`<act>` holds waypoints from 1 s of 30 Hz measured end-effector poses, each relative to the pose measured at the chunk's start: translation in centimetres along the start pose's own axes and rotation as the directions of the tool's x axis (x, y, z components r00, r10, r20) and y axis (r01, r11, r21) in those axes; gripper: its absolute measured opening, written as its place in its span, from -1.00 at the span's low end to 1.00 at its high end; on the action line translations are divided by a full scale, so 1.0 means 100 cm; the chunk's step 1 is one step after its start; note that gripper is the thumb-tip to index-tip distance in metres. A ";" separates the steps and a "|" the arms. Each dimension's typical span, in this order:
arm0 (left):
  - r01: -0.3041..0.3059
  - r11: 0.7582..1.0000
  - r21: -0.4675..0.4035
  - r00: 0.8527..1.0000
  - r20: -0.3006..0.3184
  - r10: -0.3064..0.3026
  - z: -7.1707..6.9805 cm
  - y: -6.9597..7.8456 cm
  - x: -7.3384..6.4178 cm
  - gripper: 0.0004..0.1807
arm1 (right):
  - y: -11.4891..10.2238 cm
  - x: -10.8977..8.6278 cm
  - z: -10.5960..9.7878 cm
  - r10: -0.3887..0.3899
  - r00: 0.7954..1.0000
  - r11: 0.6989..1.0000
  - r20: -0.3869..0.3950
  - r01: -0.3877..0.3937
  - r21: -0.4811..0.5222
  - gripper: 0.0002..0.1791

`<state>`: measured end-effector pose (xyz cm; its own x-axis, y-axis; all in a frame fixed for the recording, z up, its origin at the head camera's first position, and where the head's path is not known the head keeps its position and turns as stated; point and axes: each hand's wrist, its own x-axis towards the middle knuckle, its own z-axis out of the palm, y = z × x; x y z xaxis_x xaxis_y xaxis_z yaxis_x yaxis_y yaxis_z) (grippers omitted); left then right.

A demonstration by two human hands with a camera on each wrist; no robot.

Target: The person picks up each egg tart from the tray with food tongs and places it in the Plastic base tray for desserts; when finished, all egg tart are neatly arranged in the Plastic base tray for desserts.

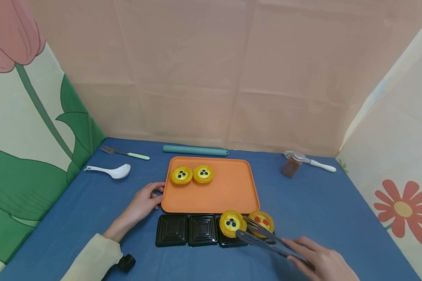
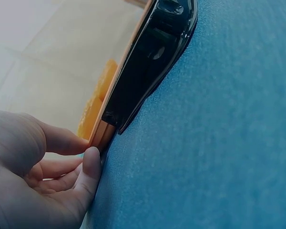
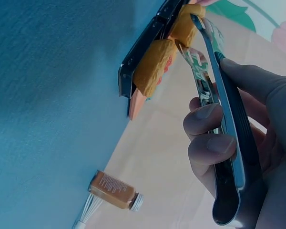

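Note:
My left hand point(image 1: 145, 201) pinches the near left part of the orange tray's rim point(image 2: 101, 131) between thumb and index finger. Two egg tarts topped with dark berries, one on the left point(image 1: 181, 175) and one beside it point(image 1: 203, 174), sit on the tray's left side. In my right hand point(image 1: 320, 259) is a pair of metal tongs point(image 1: 254, 239), their tips parted at the right edge of another dark-berry tart point(image 1: 229, 221). That tart lies over the black compartment tray point(image 1: 173, 230). To its right is a red-topped tart point(image 1: 261, 219), partly hidden by the tongs.
A teal rolling pin point(image 1: 195, 150) lies behind the orange tray. At the left are a fork point(image 1: 138, 156) and a white ladle point(image 1: 119, 171). A brown-filled bottle point(image 1: 292, 167) and a white-handled whisk point(image 1: 321, 165) lie at the back right.

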<state>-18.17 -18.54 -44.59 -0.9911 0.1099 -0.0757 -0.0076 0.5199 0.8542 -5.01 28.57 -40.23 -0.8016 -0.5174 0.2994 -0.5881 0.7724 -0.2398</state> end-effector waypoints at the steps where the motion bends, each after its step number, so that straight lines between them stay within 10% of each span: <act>1: 0.001 1.000 0.000 1.000 -0.002 -0.001 0.000 0.000 0.000 -0.49 | 0.000 -0.001 0.001 -0.004 1.000 1.000 -0.003 0.004 0.001 -0.57; 15: 0.002 1.000 0.003 1.000 0.000 -0.002 -0.001 -0.001 0.000 -0.48 | -0.003 -0.003 0.002 0.108 0.991 0.994 0.073 -0.110 0.019 -0.57; 30: 0.001 1.000 -0.001 1.000 -0.002 -0.001 0.000 -0.002 0.001 -0.48 | -0.008 -0.007 -0.001 0.138 0.989 0.990 -0.044 -0.139 -0.015 -0.48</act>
<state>-18.24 -18.61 -44.73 -0.9913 0.1080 -0.0756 -0.0086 0.5192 0.8546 -3.90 28.36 -40.13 -0.8695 -0.3891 0.3042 -0.4697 0.8420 -0.2654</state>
